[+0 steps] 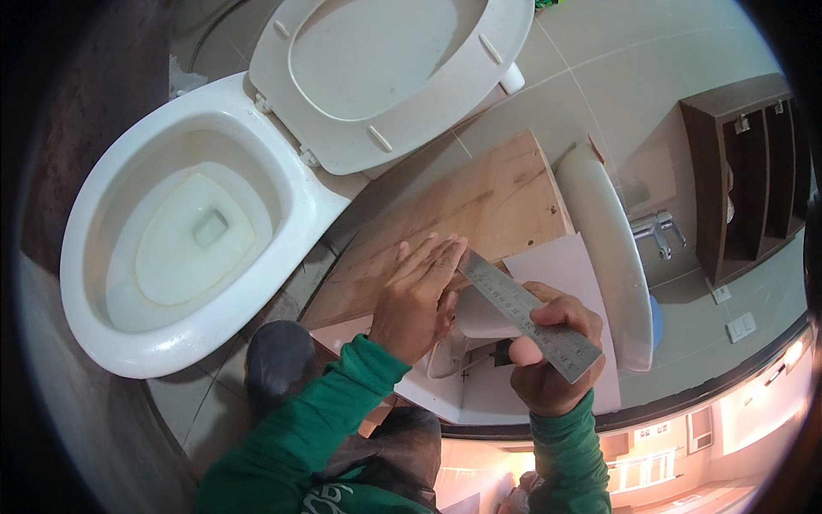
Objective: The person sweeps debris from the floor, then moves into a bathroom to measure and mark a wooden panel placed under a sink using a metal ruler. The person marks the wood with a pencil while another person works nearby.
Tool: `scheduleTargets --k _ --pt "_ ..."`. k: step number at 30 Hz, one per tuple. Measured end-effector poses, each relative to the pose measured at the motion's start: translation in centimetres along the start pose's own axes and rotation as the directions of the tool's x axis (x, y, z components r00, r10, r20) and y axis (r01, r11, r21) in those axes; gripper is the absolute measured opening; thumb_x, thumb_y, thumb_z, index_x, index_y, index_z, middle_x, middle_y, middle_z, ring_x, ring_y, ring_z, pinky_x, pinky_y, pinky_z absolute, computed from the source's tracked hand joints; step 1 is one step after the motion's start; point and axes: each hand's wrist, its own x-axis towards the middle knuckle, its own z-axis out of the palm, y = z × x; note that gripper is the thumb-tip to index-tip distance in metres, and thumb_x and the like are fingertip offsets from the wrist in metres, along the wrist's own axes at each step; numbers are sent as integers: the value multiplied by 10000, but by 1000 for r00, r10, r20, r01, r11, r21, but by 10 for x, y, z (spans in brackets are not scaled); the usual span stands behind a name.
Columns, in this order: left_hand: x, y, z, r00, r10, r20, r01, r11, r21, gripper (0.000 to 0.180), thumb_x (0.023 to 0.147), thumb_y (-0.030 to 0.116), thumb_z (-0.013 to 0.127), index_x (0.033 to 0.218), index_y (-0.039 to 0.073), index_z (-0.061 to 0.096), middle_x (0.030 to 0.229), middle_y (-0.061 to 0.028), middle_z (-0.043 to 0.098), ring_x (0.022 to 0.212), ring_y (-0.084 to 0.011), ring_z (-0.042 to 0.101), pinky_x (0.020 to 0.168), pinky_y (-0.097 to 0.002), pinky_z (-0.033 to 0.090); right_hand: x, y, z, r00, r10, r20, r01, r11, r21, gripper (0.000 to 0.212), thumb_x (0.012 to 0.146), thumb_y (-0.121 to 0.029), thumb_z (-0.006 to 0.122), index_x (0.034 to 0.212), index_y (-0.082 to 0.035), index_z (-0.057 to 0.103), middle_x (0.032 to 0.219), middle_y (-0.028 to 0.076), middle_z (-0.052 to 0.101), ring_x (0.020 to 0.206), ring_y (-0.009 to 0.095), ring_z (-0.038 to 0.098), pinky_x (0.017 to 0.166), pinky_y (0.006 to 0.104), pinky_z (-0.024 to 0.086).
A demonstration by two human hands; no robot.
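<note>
A flat steel ruler (518, 307) slants across the middle of the view. My right hand (556, 343) is closed around its near end, with the thumb lying on its face. At the ruler's far end, my left hand (419, 291) rests with outstretched fingers against a plywood panel (462, 206), its fingertips beside the metal. The panel forms the side of a box-like cabinet below a white washbasin (612, 274). A white sheet or panel (591, 265) lines the cabinet's front. Under the ruler, pale pipe-like parts and a dark piece sit partly hidden inside.
A white toilet bowl (98, 283) with its seat and lid (351, 141) raised stands at the left. A chrome tap (659, 231) projects by the basin. Dark brown shelving (706, 171) hangs on the tiled wall at the right, near a white switch plate (741, 326).
</note>
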Motion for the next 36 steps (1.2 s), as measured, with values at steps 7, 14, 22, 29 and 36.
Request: scheduleTargets --k 7,14,22,29,36 --pt "6 1 6 999 -24 -24 20 989 -146 763 715 -46 640 1462 -24 486 1348 -288 603 1264 -458 590 1112 -586 417 2 -5 1 998 55 -13 -55 998 -2 516 720 -195 928 1065 -62 569 1084 189 715 974 362 735 839 374 582" --pt "11 2 6 1000 0 -22 -3 990 -142 747 738 -47 631 1467 -48 471 1356 -317 585 1278 -466 574 1096 -514 461 3 3 2 995 -29 -94 23 998 -57 453 848 -303 845 1076 -21 574 1030 154 702 942 309 743 774 323 585" --pt "15 -4 1 999 21 42 -13 984 -176 704 791 -16 615 1479 -42 467 1406 -324 547 1328 -452 537 1122 -460 450 5 14 6 974 -14 -227 -3 997 -73 442 887 -358 806 1084 -23 595 1008 148 691 865 316 743 746 318 584" --pt "6 -1 0 998 -23 55 29 994 -104 700 797 2 622 1479 -41 471 1409 -320 549 1339 -447 534 1138 -533 408 -4 -4 2 1000 -2 -7 2 999 -49 504 793 -277 895 1110 -48 577 1077 190 721 885 329 747 749 341 585" --pt "13 -6 1 998 -21 64 31 987 -157 691 799 17 649 1470 -35 490 1383 -302 581 1311 -450 557 1134 -551 409 -6 12 1 995 -68 -75 59 990 -125 478 846 -275 850 1161 -31 586 1077 166 690 888 290 732 732 326 576"
